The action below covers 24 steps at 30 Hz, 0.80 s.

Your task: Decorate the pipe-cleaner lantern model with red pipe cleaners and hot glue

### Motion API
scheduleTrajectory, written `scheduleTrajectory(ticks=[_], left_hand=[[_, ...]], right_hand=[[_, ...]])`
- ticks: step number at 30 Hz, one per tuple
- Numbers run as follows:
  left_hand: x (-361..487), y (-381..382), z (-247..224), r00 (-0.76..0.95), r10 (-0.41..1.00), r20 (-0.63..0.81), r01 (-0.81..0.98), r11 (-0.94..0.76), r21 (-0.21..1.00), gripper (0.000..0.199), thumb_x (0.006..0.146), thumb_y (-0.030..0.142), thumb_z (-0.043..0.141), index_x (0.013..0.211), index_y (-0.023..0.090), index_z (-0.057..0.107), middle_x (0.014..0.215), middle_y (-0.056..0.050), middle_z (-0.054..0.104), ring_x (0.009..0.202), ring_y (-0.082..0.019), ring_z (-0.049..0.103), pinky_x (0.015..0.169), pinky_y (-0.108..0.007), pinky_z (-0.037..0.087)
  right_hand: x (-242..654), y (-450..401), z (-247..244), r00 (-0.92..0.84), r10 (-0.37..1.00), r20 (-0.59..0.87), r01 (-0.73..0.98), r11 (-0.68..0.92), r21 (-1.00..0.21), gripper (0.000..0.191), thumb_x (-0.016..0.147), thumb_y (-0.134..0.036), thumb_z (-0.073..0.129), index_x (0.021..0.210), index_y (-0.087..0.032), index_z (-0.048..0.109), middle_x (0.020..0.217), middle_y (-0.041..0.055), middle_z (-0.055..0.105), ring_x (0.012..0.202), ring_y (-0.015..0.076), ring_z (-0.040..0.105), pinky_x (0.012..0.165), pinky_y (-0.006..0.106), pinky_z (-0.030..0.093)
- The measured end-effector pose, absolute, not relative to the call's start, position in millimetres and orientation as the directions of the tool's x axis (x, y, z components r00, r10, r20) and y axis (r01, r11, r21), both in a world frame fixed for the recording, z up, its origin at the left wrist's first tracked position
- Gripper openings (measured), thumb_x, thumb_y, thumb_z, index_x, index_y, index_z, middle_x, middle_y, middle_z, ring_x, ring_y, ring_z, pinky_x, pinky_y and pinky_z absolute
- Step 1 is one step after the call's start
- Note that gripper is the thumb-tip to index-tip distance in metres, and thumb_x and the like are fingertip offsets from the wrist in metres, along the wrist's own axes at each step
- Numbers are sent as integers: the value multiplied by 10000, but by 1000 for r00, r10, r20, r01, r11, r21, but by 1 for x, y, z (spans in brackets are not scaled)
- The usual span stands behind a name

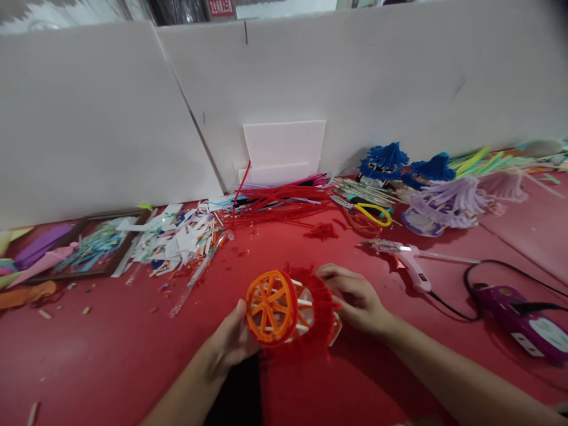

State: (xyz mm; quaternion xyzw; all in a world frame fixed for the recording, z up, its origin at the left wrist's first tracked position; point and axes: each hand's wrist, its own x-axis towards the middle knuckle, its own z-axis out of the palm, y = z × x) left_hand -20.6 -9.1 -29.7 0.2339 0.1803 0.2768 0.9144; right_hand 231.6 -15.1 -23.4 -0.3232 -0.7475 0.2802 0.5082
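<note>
A pipe-cleaner craft model (271, 307) is held on its side between my hands, low in the middle of the head view. Its round orange base has spokes like a wheel and a red rim. Pale sticks run from the base to a ring of red fringe. My left hand (235, 340) grips the base from the left, its fingers partly hidden behind the model. My right hand (355, 296) is closed around the fringed end, thumb and fingertips against the red fringe.
A pink glue gun (412, 266) lies on the right, its cord near a purple device (523, 325). Yellow-handled scissors (366, 212) and red pipe cleaners (284, 195) lie behind. Blue (384, 163) and lilac models (444, 204) stand at back right. Paper scraps (181, 239) are piled left, before white boards (355, 77).
</note>
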Motion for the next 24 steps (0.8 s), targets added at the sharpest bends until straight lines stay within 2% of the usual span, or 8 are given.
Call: scheduleTrajectory(ticks=[2,5,8,12,15,18,21,24], left_hand=[[-21,-8,-31,773,600,-205,-441,741,506,411,749,499,685,1028,199,724,1075,-70,736,1049,-233,672,918,-324,504],[-18,-8,-32,732,650,-202,-481,704,523,371,741,446,700,1002,185,733,1020,-77,753,966,-239,704,860,-326,538],[-17,-9,-32,662,730,-168,-522,611,595,378,722,462,699,993,201,737,979,-65,763,951,-255,706,923,-383,514],[-19,-11,-35,562,811,-162,-529,503,684,425,692,534,689,1005,248,726,982,-45,761,1041,-299,667,1041,-475,414],[-22,-11,-39,494,845,-206,-519,476,710,504,667,554,695,1076,259,693,958,-48,764,1058,-309,657,1036,-477,419],[-22,-13,-40,438,869,-230,-502,449,739,619,644,568,710,1182,272,628,1003,-62,752,1092,-330,634,1017,-501,427],[-21,-18,-36,367,906,-211,-487,380,786,742,606,591,732,1266,304,548,1114,-67,710,1201,-340,554,1022,-514,415],[-17,-23,-30,349,922,-170,-473,330,817,875,575,602,748,1347,335,435,1250,-68,628,1303,-340,448,1050,-518,383]], right_hand=[[232,-14,-24,-257,780,571,227,623,-749,176,907,-307,502,901,-198,640,901,81,670,841,150,656,741,286,552],[232,-14,-27,-198,800,567,320,599,-734,166,886,-306,538,980,-205,631,968,91,676,899,162,659,768,299,557],[239,-12,-31,-92,806,585,464,555,-691,171,849,-265,584,1006,-217,634,976,84,681,941,179,648,802,335,549],[274,7,-31,71,821,566,654,391,-648,140,838,-261,590,961,-220,644,921,67,690,865,201,648,761,380,533],[316,35,-27,120,872,474,737,241,-631,166,849,-310,585,961,-207,651,876,69,679,725,183,639,618,324,503],[354,66,-28,110,923,370,792,143,-594,190,855,-354,595,814,-180,657,756,56,639,713,149,622,640,284,484],[372,87,-35,90,961,262,826,75,-559,275,942,-355,466,1057,-148,605,1020,49,618,929,159,621,781,323,518],[371,100,-43,99,974,205,849,25,-527,324,901,-350,549,1166,-164,559,1159,76,585,1026,198,596,841,376,518]])
